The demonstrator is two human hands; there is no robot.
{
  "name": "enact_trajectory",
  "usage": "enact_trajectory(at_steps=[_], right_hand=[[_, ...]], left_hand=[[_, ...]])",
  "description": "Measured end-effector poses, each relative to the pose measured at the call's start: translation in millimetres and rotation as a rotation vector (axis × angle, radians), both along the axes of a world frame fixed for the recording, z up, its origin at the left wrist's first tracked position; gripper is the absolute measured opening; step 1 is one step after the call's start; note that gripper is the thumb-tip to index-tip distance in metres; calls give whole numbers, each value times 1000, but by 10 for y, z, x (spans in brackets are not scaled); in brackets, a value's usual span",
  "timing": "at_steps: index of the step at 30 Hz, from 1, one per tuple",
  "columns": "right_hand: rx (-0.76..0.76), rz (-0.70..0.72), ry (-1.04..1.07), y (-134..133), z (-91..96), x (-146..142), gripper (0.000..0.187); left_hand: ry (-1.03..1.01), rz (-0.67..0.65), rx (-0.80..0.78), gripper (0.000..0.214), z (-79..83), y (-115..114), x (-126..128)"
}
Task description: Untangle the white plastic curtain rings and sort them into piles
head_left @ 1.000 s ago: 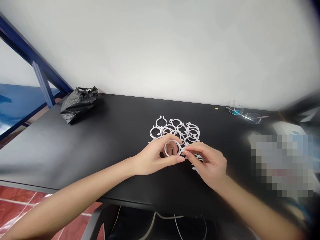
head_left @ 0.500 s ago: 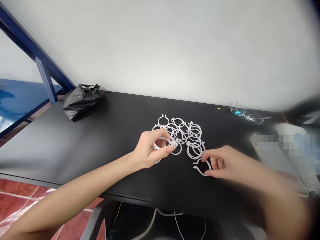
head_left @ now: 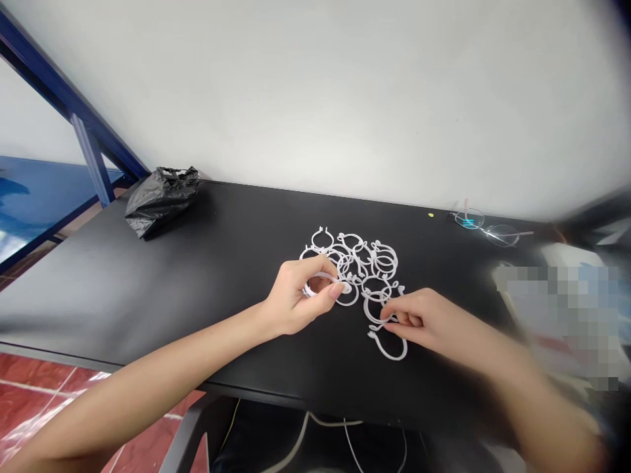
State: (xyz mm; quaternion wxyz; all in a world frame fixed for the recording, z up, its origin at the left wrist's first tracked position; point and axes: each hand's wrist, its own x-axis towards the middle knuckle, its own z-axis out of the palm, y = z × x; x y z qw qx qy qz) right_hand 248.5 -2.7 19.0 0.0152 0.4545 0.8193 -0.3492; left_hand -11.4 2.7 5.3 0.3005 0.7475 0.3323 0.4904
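Observation:
Several white plastic rings (head_left: pixel 362 259) lie in a loose pile on the black table (head_left: pixel 221 276). My left hand (head_left: pixel 296 295) is closed in a pinch on one white ring (head_left: pixel 320 281) at the pile's left side. My right hand (head_left: pixel 428 318) is pinched on another white ring (head_left: pixel 375 309) at the pile's near right edge. A further open ring (head_left: pixel 389 345) lies on the table just below my right fingers.
A crumpled black plastic bag (head_left: pixel 160 197) sits at the table's far left. A pair of glasses (head_left: pixel 486 226) lies at the far right by the wall. A blurred object (head_left: pixel 557 322) takes up the right side. Cables hang under the table's front edge.
My hands have parted. The left carried its ring back to the pile. The right moved out to the right, then came back in to pinch a ring at the pile's near edge.

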Motion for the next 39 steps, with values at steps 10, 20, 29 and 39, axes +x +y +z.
enact_trajectory(at_steps=[10,20,29,39], right_hand=[[-16,-240,278,11,63,-103,27],[167,-592,657,127,-165,-245,26],[197,-591,700,108,-195,-211,23],[85,85,199,-166,-172,-380,14]], left_hand=[[-9,-13,12,43,-13,-6,-1],[-20,-47,-8,41,-34,-19,11],[-15,-40,-34,41,-25,-6,5],[13,-26,-53,44,-25,-3,0]])
